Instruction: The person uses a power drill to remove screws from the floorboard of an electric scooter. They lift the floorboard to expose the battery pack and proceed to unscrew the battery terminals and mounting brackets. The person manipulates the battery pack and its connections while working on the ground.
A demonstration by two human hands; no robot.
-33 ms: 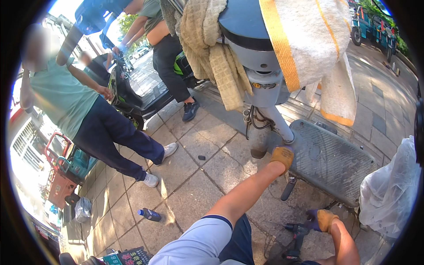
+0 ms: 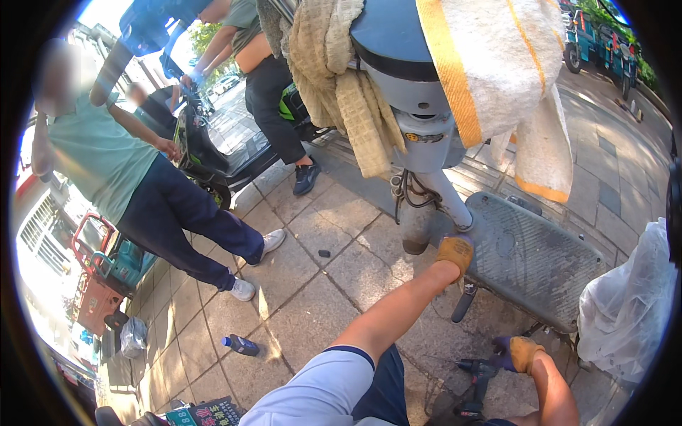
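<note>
1. Beside the front corner of the footboard (image 2: 540, 266), which is ridged and grey, I see the left hand (image 2: 455, 254) in a tan work glove, pressed close where the steering column (image 2: 426, 142) meets it.
2. That hand's fingers are turned away from me, so I cannot tell whether they clamp the edge or just rest there.
3. The footboard stretches off to the right of that hand and slants down toward the rear; a dark peg (image 2: 464, 303) sticks out near its side.
4. Lower right, just past the board's edge, is the right hand (image 2: 524, 354), gloved in tan and purple. I can't make out whether its fingers are together or apart.
5. Just beside it, on the left, is a dark power drill (image 2: 477, 383), handle downward.
6. A beige towel (image 2: 348, 92) and a white towel (image 2: 497, 64) with orange stripes hang over the scooter's front.
7. Cloudy plastic wrapping (image 2: 625, 302) bulges at the far right.
8. A dark bottle (image 2: 243, 346) with a blue cap lies on the paving (image 2: 305, 312), near a bystander (image 2: 106, 156) in a pale green shirt.
</note>
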